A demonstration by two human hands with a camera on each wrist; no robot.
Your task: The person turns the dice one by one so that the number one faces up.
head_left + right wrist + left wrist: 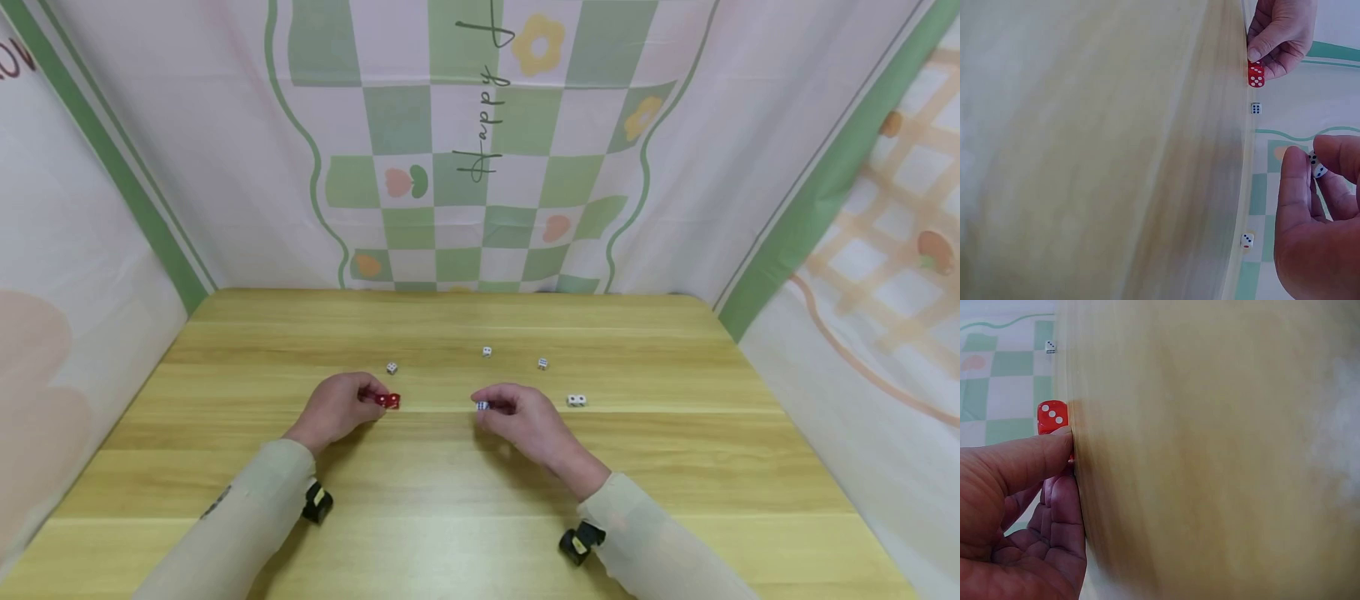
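Note:
On the left part of the table, my left hand pinches a red die between thumb and fingers. A second red die sits against it on the side away from the palm. The left wrist view shows a red die with three white pips beyond the thumb tip. My right hand pinches a white die with dark pips between thumb and fingertips. In the right wrist view this white die appears tilted and partly covered by the fingers.
Beyond the hands, white dice lie apart on the wooden table: one die at left, one centrally and one farther right. Two white dice stand side by side right of my right hand. A patterned curtain hangs behind.

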